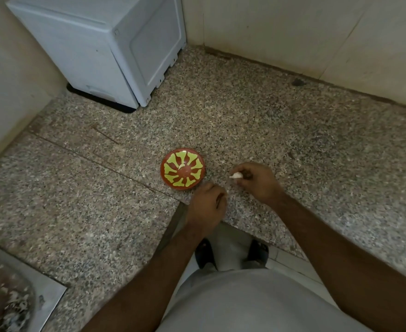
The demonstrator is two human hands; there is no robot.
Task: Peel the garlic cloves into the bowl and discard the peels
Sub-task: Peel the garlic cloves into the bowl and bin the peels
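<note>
1. I count 1 garlic clove (236,175) in hand: white, pinched at the fingertips of the right hand (257,182), just right of the bowl and above the counter.
2. I see 1 bowl (183,171), red-brown with a yellow-green petal pattern, standing on the speckled granite counter (269,121). 1 pale piece (181,166) lies at its centre; it looks like a peeled clove, though it is too small for me to be sure.
3. The right hand's fingers are curled in around the clove, thumb side facing the bowl.
4. The left hand (206,206) sits just below the bowl's near edge, fingers curled under. I cannot tell whether it holds anything; a small whitish fleck shows at its fingertips.
5. The 2 hands are near each other but apart.
6. Farther out, I count 1 white appliance (96,46) in the far left corner of the counter.
7. At the lower left, 1 metal sink (13,295) holds scattered pale scraps.
8. Below the counter edge I see 2 dark sandals (230,256) on the floor.
</note>
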